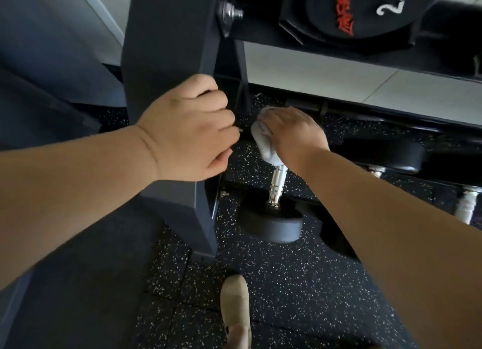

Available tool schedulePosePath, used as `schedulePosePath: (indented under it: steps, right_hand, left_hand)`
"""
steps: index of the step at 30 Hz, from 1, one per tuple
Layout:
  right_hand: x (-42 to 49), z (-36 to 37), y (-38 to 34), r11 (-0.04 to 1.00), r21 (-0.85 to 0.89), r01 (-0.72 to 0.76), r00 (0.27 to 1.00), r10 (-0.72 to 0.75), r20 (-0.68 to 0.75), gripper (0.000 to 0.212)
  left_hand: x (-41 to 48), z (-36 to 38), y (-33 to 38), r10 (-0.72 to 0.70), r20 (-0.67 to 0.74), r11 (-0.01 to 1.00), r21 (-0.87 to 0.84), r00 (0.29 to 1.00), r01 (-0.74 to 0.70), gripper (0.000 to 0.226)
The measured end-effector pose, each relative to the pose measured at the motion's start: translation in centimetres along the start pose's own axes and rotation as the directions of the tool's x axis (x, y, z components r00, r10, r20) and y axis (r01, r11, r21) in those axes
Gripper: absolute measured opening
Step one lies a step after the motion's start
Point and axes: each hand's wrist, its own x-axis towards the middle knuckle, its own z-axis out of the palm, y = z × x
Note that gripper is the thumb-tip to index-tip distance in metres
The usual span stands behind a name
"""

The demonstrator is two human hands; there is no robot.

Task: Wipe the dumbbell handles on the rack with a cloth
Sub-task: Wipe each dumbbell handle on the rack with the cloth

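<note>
Cloth (pixel 263 143) around dumbbell handle (pixel 278 182) under right hand (pixel 293 133), left hand (pixel 187 132) on rack upright (pixel 167 35)

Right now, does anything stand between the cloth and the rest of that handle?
Nothing visible. The right hand holds the cloth on the handle; bare chrome below runs clear to the weight head. The left hand grips the rack upright, aside.

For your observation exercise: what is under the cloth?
A dumbbell handle. Its lower part shows; its upper part is hidden by the cloth and the right hand gripping it.
</note>
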Motion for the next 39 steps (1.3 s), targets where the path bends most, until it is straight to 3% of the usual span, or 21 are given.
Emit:
schedulePosePath:
  steps: [1, 3, 5, 7, 8, 11, 13, 15, 17, 20, 23, 27, 29, 30, 32, 34, 36, 39]
  right_hand:
    - [-0.2, -0.3, 0.5, 0.996, 0.020, -0.090, 0.995, 0.088, 0.056, 0.018]
    - [-1.4, -0.8, 1.6, 0.920, 0.104, -0.378, 0.918, 0.358, 0.172, 0.026]
    - [-3.4, -0.5, 3.9, 0.765, 0.236, -0.599, 0.798, 0.594, 0.100, 0.015]
    - [-4.7, 0.0, 4.9, 0.627, 0.413, -0.661, 0.707, 0.705, 0.060, 0.022]
    - [-4.7, 0.4, 5.0, 0.633, 0.446, -0.633, 0.726, 0.686, 0.055, 0.026]
    - [-2.4, 1.3, 2.7, 0.812, 0.392, -0.433, 0.869, 0.491, -0.056, 0.037]
    - [-0.7, 1.5, 0.8, 0.937, 0.241, -0.253, 0.942, 0.296, -0.161, 0.043]
    - [0.1, 1.4, 0.3, 0.986, 0.059, -0.159, 0.978, 0.165, -0.126, 0.048]
    - [-0.4, 1.2, 1.5, 0.993, 0.049, -0.104, 0.986, 0.109, -0.124, 0.047]
    - [-2.2, 0.7, 4.3, 0.942, 0.255, -0.220, 0.960, 0.254, -0.113, 0.043]
    - [-4.4, 1.4, 7.0, 0.807, 0.410, -0.425, 0.883, 0.470, -0.010, 0.041]
    - [-4.5, 2.5, 7.2, 0.616, 0.584, -0.529, 0.777, 0.628, 0.042, 0.039]
    - [-3.1, 2.2, 4.9, 0.647, 0.603, -0.466, 0.803, 0.595, -0.017, 0.039]
    - [-2.4, 2.1, 3.6, 0.727, 0.564, -0.391, 0.842, 0.530, -0.100, 0.040]
    - [-1.5, 2.2, 1.5, 0.882, 0.405, -0.242, 0.898, 0.362, -0.252, 0.045]
    - [-1.4, 2.5, 1.6, 0.932, 0.302, -0.199, 0.911, 0.290, -0.295, 0.053]
    - [-2.2, 2.9, 2.9, 0.918, 0.343, -0.197, 0.916, 0.297, -0.270, 0.057]
    - [-3.7, 3.0, 4.4, 0.777, 0.547, -0.311, 0.873, 0.461, -0.159, 0.053]
  left_hand:
    - [0.0, 0.2, -0.1, 0.025, -0.027, 1.000, 0.001, 0.999, -0.025, 0.034]
    - [0.1, 0.5, -0.2, 0.058, -0.083, 0.998, -0.021, 0.995, -0.060, 0.031]
    - [0.0, 0.7, -0.1, 0.066, -0.122, 0.997, -0.026, 0.990, -0.070, 0.030]
    - [-0.2, 1.0, -0.1, 0.057, -0.127, 0.998, -0.018, 0.990, -0.059, 0.030]
    - [-0.3, 1.1, -0.1, 0.054, -0.123, 0.998, -0.015, 0.991, -0.057, 0.030]
    - [-0.2, 1.1, -0.1, 0.046, -0.108, 0.999, 0.004, 0.993, -0.046, 0.032]
    - [-0.2, 1.0, 0.0, 0.037, -0.094, 0.999, 0.033, 0.995, -0.034, 0.031]
    - [-0.1, 0.8, 0.1, 0.034, -0.072, 0.998, 0.061, 0.997, -0.030, 0.032]
    - [0.1, 0.6, 0.1, 0.030, -0.056, 0.996, 0.082, 0.998, -0.025, 0.032]
    - [0.1, 0.6, 0.2, 0.023, -0.040, 0.993, 0.115, 0.999, -0.018, 0.034]
    - [0.1, 0.8, 0.3, 0.018, -0.039, 0.991, 0.134, 0.999, -0.013, 0.034]
    - [-0.1, 1.0, 0.2, 0.021, -0.048, 0.989, 0.148, 0.999, -0.014, 0.033]
    - [-0.1, 1.0, 0.2, 0.019, -0.039, 0.988, 0.151, 0.999, -0.013, 0.033]
    - [0.0, 1.0, 0.1, 0.019, -0.038, 0.988, 0.153, 0.999, -0.013, 0.033]
    - [-0.1, 1.1, 0.1, 0.021, -0.034, 0.988, 0.152, 0.999, -0.015, 0.034]
    - [0.0, 1.1, 0.2, 0.028, -0.030, 0.990, 0.138, 0.999, -0.024, 0.035]
    - [0.1, 1.1, 0.1, 0.034, -0.038, 0.991, 0.128, 0.999, -0.029, 0.035]
    - [-0.2, 1.3, 0.1, 0.042, -0.053, 0.991, 0.127, 0.998, -0.035, 0.037]
